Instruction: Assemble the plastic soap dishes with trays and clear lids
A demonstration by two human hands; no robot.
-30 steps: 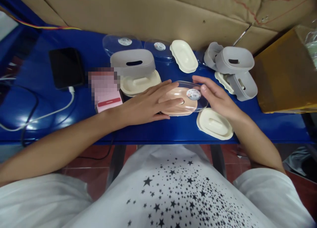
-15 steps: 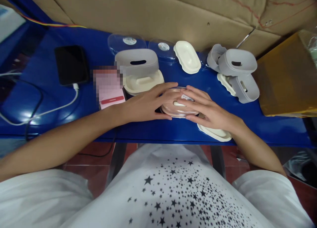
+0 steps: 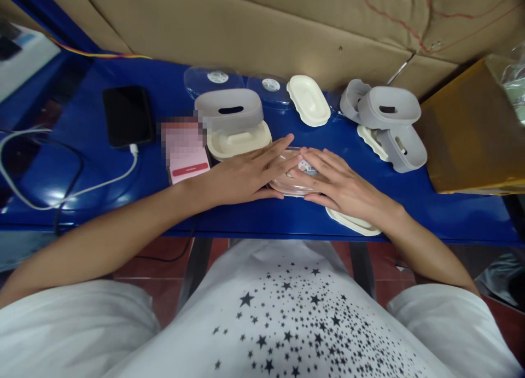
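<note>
A small oval container (image 3: 287, 189) with a clear lid and a pinkish inside sits on the blue table near its front edge. A round white label (image 3: 307, 168) shows on its lid between my fingers. My left hand (image 3: 252, 175) lies over its left part, fingers stretched out and thumb along the near side. Over the right part rests my right hand (image 3: 338, 181), fingers spread flat on the lid. The fingertips of both hands meet near the middle and cover much of the container. A cream tray-like piece (image 3: 356, 225) lies partly under my right hand.
Behind are a grey oval shell (image 3: 229, 105), cream pieces (image 3: 309, 102) and clear lids (image 3: 213, 82). Stacked grey shells (image 3: 391, 107) stand right, beside a taped cardboard box (image 3: 471, 143). Left lie a pink-screened phone (image 3: 186, 151) and a black device (image 3: 127, 115) with a white cable.
My right hand's fingers have shifted slightly on the lid, so more of the label shows. Both hands stay on the container. The camera view has moved a little.
</note>
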